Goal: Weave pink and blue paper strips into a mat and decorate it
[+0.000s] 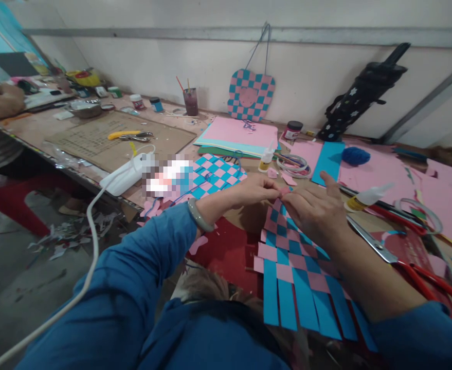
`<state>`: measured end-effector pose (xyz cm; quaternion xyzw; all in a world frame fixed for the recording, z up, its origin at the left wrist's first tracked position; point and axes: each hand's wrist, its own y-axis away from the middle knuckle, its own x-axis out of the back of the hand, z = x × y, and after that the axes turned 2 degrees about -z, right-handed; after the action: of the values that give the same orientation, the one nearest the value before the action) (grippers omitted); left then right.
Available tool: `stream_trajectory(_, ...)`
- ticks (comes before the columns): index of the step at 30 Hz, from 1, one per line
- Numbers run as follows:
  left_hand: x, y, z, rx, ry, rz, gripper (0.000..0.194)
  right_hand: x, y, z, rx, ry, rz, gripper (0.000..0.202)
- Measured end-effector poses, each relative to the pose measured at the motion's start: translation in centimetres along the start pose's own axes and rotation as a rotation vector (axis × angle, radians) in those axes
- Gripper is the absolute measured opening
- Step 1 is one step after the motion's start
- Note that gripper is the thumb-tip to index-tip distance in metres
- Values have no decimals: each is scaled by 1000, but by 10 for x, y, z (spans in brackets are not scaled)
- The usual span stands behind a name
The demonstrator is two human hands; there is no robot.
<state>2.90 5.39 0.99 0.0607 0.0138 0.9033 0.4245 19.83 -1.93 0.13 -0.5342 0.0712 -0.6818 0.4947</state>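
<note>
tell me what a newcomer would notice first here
Likely the pink-and-blue woven paper, loose blue strips at its near end, the left hand and right hand together at its far end. Beyond, a checkered piece hangs by a cord against the wall. Red-handled scissors lie right of the right forearm.

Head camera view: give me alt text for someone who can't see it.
The wearer's left hand and right hand meet at the far end of a woven pink-and-blue paper sheet, its loose blue strips nearest the wearer. Red-handled scissors lie beside the right forearm; a checkered piece with a cord is against the wall.
</note>
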Motion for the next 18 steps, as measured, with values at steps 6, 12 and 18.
stream_trajectory(6, -1, -2, -3, -5, -21, 31, 11, -1, 1, 1, -21, -68, 24, 13)
stream_trajectory(12, 2, -4, -7, -49, -62, 68, 12, -2, 6, 5, -172, -52, 64, 8)
stream_trajectory(18, -1, -1, -4, -54, -91, 154, 13, 2, 6, 0, -299, -50, 14, 30)
